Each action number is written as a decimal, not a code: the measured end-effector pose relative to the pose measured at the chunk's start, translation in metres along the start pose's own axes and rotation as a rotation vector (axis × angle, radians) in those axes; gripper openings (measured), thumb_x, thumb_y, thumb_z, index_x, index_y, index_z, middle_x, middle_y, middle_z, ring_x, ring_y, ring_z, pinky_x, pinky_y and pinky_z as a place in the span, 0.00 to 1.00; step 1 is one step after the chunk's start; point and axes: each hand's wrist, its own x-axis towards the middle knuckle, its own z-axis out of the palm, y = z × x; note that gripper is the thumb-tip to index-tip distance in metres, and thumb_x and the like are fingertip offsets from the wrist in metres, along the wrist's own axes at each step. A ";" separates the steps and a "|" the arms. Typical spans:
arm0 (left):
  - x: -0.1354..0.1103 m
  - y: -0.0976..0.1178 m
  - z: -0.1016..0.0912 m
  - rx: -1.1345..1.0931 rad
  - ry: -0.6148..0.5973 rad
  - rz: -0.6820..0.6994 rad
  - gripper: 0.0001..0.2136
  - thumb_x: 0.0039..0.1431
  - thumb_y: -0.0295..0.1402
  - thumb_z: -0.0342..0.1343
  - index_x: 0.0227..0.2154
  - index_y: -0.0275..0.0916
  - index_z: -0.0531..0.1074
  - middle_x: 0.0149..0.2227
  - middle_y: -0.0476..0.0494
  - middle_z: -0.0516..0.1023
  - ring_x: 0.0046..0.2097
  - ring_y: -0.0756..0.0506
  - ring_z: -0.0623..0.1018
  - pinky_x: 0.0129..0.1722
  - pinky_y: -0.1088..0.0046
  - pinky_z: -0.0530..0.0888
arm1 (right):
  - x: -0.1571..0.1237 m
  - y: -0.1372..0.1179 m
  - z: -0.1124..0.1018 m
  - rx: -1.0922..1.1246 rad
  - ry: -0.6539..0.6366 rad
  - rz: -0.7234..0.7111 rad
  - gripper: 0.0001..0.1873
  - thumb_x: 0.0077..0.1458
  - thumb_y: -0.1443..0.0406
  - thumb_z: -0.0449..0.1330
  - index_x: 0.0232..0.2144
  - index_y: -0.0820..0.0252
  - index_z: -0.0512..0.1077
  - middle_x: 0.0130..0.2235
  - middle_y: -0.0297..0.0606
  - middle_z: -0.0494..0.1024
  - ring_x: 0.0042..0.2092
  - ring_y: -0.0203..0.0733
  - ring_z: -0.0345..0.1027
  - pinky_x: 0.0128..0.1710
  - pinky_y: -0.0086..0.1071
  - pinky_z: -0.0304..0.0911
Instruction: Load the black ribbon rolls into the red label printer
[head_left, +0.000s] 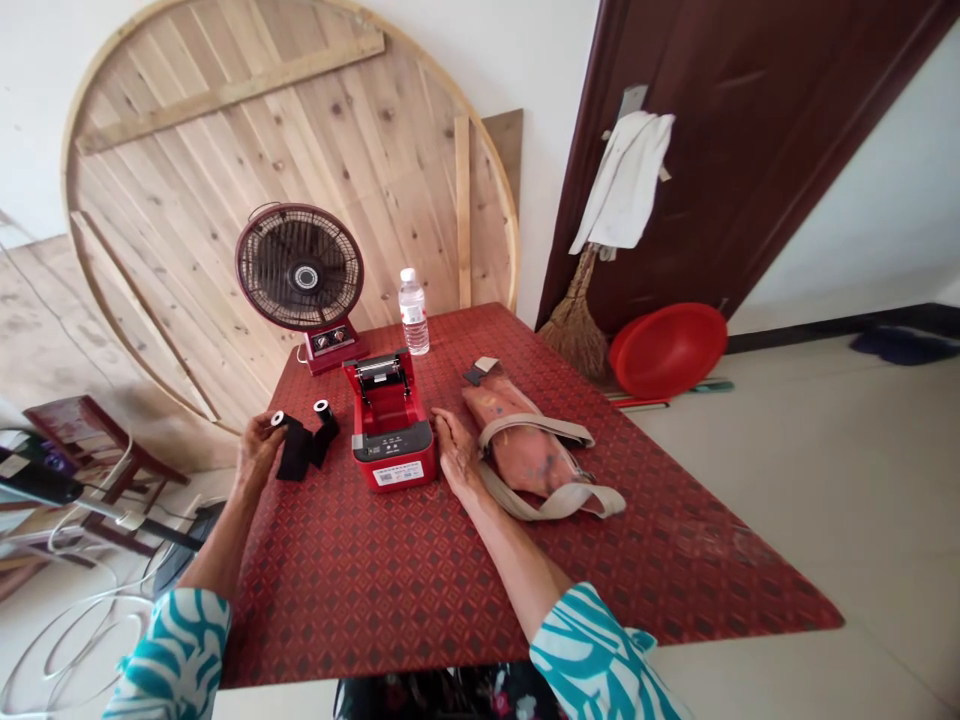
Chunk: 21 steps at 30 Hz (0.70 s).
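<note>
A small red printer (391, 430) with its lid open stands on the red patterned table (420, 580). My left hand (259, 445) is closed on a black ribbon roll (294, 447) with white core ends, just left of the printer. Its second spool (324, 425) lies close to the printer's left side. My right hand (455, 450) rests with fingers stretched against the printer's right side, next to an orange shoulder bag (525, 450).
A red desk fan (301, 275) and a water bottle (413, 312) stand at the table's far edge. A round wooden tabletop (187, 150) leans on the wall. A broom (577, 320), red basin (667, 350) and dark door (735, 130) are at right. Cables (67, 620) and a stool (82, 430) lie left.
</note>
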 end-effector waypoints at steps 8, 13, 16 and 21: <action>0.001 -0.014 0.000 0.106 -0.175 -0.071 0.25 0.31 0.42 0.68 0.34 0.39 0.68 0.32 0.46 0.78 0.36 0.43 0.79 0.37 0.67 0.73 | 0.000 -0.003 -0.001 0.005 -0.022 -0.005 0.22 0.58 0.53 0.46 0.42 0.58 0.73 0.44 0.42 0.79 0.48 0.47 0.71 0.48 0.40 0.65; 0.004 -0.018 0.004 0.158 -0.218 -0.113 0.27 0.30 0.42 0.68 0.36 0.38 0.69 0.34 0.43 0.79 0.39 0.41 0.79 0.39 0.65 0.74 | 0.000 -0.002 -0.002 -0.017 -0.026 -0.001 0.21 0.58 0.53 0.46 0.42 0.58 0.72 0.44 0.42 0.78 0.48 0.48 0.71 0.49 0.40 0.64; 0.005 -0.007 -0.001 0.185 -0.246 -0.102 0.29 0.36 0.45 0.66 0.42 0.37 0.69 0.41 0.39 0.79 0.45 0.39 0.78 0.44 0.61 0.73 | 0.000 -0.001 -0.001 -0.018 -0.028 0.000 0.21 0.58 0.53 0.46 0.42 0.58 0.72 0.44 0.42 0.79 0.48 0.48 0.71 0.49 0.40 0.64; 0.019 0.011 0.008 0.303 -0.262 0.043 0.27 0.47 0.47 0.58 0.48 0.38 0.70 0.49 0.37 0.77 0.54 0.38 0.73 0.53 0.60 0.68 | 0.001 0.000 -0.001 -0.005 -0.037 -0.009 0.21 0.58 0.54 0.47 0.42 0.59 0.72 0.44 0.42 0.79 0.47 0.47 0.71 0.49 0.39 0.64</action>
